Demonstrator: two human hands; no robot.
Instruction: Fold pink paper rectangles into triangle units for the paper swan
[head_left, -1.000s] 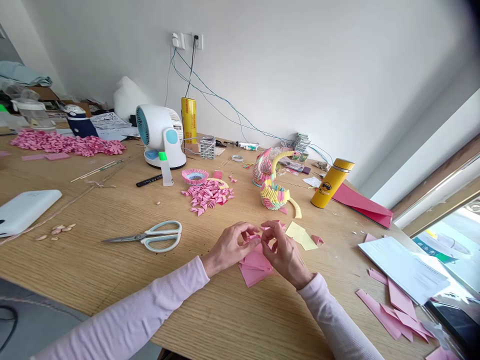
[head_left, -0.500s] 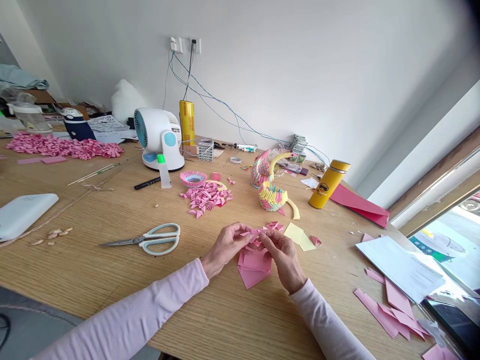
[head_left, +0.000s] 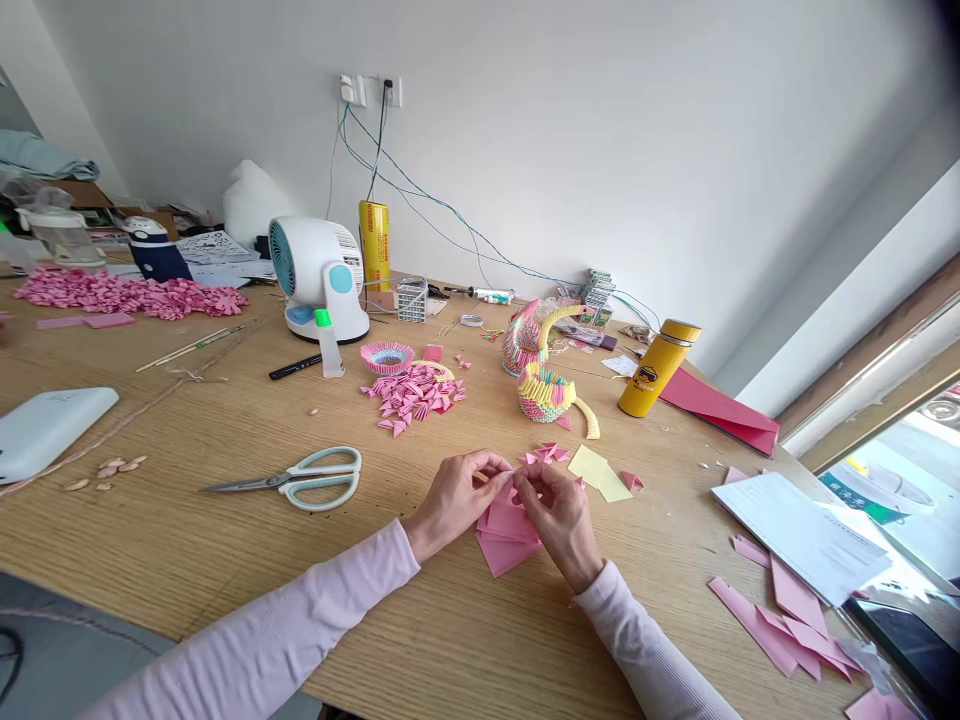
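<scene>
Both hands meet over the near middle of the surface [head_left: 405,620]. The left hand [head_left: 459,503] is nearly closed, thumb and forefinger pinched on a small pink piece [head_left: 511,479]; the right hand [head_left: 559,520] pinches at the same spot, its other fingers curled in. The fingertips hide most of the piece, so its folds cannot be made out. It is above the far part of a loose stack of pink sheets [head_left: 508,553], which lies flat between the wrists.

Just beyond the right hand is a cluster of folded bits [head_left: 546,454], with two yellow sheets [head_left: 600,473] to its right, overlapping, and a pink triangle [head_left: 631,481] near them. Scissors [head_left: 319,480] lie left of the left hand, blades pointing left. Farther back are a pink heap [head_left: 416,395], a yellow-rimmed basket [head_left: 546,395] and a yellow bottle [head_left: 658,370], which stands upright.
</scene>
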